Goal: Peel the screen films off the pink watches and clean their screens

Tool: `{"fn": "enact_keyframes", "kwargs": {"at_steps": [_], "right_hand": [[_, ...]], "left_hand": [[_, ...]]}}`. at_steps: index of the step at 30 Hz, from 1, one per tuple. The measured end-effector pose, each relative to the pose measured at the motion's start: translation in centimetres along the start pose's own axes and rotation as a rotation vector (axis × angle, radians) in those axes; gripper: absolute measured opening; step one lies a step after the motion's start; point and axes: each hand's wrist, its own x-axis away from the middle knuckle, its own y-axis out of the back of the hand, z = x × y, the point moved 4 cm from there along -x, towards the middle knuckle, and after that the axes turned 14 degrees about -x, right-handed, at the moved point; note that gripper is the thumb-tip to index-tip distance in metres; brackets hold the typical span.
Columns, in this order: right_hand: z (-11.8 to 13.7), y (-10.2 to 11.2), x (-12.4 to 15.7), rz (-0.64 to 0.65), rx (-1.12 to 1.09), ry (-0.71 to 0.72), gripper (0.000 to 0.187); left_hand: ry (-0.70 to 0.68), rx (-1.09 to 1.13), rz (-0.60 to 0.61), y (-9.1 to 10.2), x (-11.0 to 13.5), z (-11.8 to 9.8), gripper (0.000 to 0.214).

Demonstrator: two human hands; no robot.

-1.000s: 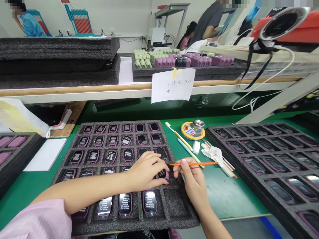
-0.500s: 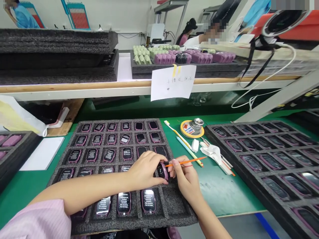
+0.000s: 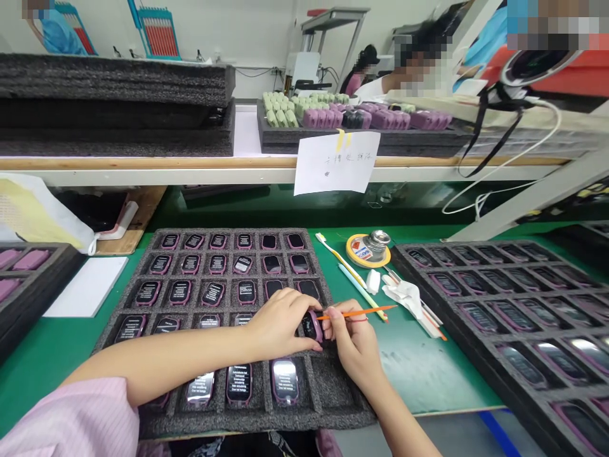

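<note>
Between thumb and fingers, my left hand (image 3: 280,320) grips a purple smartwatch (image 3: 311,325) by its edges, tilted on its side above the foam tray (image 3: 257,422). My right hand (image 3: 352,336) is closed on a thin orange pointed stick (image 3: 375,311), and the stick's left end meets the side of the watch. Its exact contact spot is too small to make out. Around my hands, the tray's pockets hold several more purple smartwatches (image 3: 239,382), many with lit text screens. One pocket (image 3: 335,381) at the tray's front right corner holds no watch.
Right of the tray lie a toothbrush (image 3: 337,257), a light-blue stick (image 3: 359,289), crumpled white tissue (image 3: 404,292) and a round metal-topped dispenser (image 3: 368,247). A second watch tray (image 3: 480,355) is at the right. A shelf (image 3: 214,176) with a taped note (image 3: 337,163) spans the back.
The view has shifted slightly, so the scene sits a little to the right. Both hands keep their hold on the watch and the orange stick, with hardly any movement.
</note>
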Motion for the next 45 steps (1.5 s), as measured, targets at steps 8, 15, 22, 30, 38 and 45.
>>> {"fn": "enact_keyframes", "kwargs": {"at_steps": [8,15,22,30,38,45], "right_hand": [[0.2,0.0,-0.1,0.0,0.026,0.012,0.036],[0.2,0.4,-0.1,-0.066,-0.017,0.024,0.036],[2.2,1.5,0.9,-0.183,-0.079,0.056,0.029],[4.5,-3.1,5.7,0.001,-0.064,0.096,0.025],[3.8,-4.4,7.1,0.092,0.019,0.091,0.019],[4.1,-4.8,6.8,0.123,0.083,0.168,0.017]], "left_hand": [[-0.014,-0.01,-0.008,-0.2,-0.1,0.1,0.063],[-0.247,-0.115,-0.107,1.8,2.2,-2.2,0.039],[-0.274,-0.269,0.043,2.4,9.0,-3.3,0.046],[-0.196,-0.114,-0.056,2.9,10.4,-2.0,0.022],[-0.244,-0.148,-0.143,2.7,10.4,-2.0,0.019],[-0.252,-0.191,-0.184,2.7,10.5,-2.0,0.018]]}}
